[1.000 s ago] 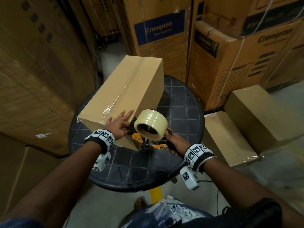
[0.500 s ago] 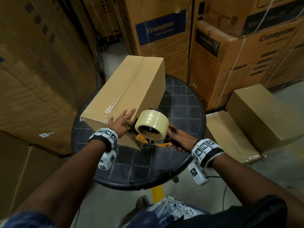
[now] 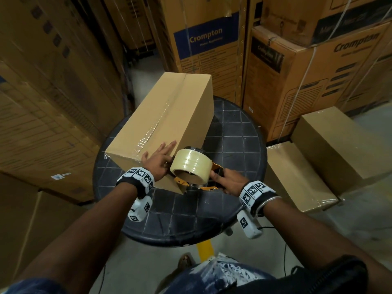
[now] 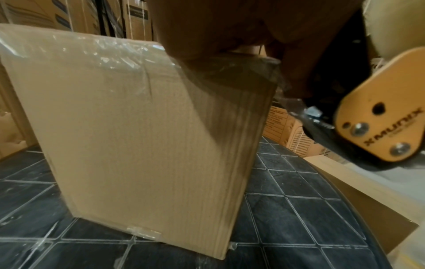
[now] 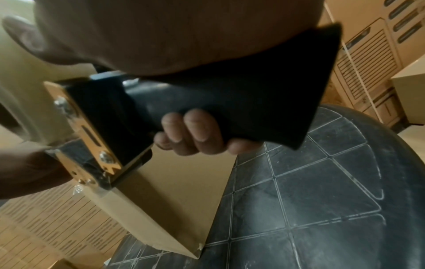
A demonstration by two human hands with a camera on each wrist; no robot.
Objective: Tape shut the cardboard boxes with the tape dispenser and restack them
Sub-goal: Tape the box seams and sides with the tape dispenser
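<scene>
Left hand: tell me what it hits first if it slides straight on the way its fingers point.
Probably nothing: the left hand lies flat on the cardboard box, fingers pointing along its bare top toward the far right edge.

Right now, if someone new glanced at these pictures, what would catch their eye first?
Probably the long cardboard box lying on the round dark table, clear tape running along its top seam. At its near end, the left hand rests flat on the box while the right hand grips the tape dispenser. Printed cartons are stacked behind.
</scene>
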